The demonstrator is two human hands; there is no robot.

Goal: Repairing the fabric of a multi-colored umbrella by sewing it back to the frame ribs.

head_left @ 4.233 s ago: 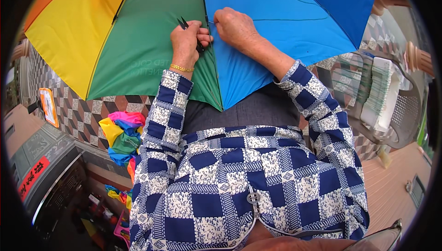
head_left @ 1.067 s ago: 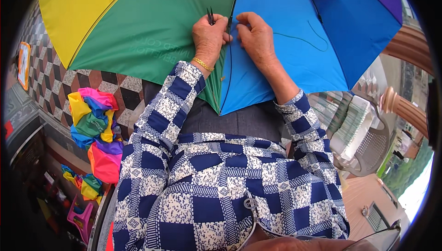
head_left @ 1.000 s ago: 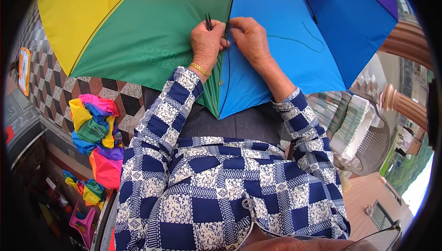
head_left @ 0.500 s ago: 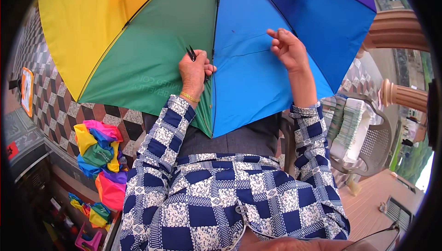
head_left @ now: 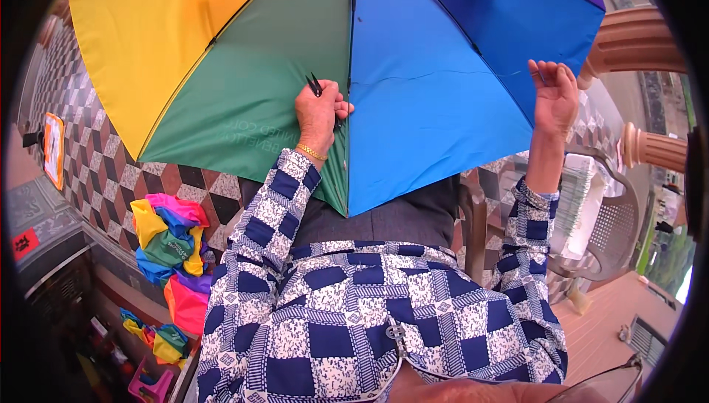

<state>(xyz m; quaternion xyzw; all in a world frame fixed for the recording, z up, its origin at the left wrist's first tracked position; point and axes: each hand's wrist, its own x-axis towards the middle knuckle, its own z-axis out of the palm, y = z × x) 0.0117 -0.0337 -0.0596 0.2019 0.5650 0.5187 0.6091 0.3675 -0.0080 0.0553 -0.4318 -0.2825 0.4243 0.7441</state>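
Note:
A multicoloured umbrella (head_left: 421, 126) lies spread open across my lap, its thin black ribs on the side facing me. My left hand (head_left: 316, 118) is closed around small black thread snips (head_left: 314, 87), their blades poking up past the fingers. Its fingertips press at the rib (head_left: 349, 56) along the seam of the green and blue panels. Out to the right, above the dark blue panel's edge, my right hand (head_left: 555, 104) is raised with its fingers pinched. A dark thread (head_left: 436, 74) runs from the rib toward it; any needle is too small to make out.
Crumpled multicoloured fabric (head_left: 173, 244) lies at the left, with a pink plastic holder (head_left: 151, 382) lower down. On the right a plastic chair (head_left: 614, 218) bears a white-and-green stack (head_left: 572, 207). Beyond it are reddish columns (head_left: 635, 45). An orange-framed board (head_left: 54, 150) stands far left.
My right hand has moved well to the right, drawing the thread out longer across the blue panel. The left hand stays at the rib with the snips.

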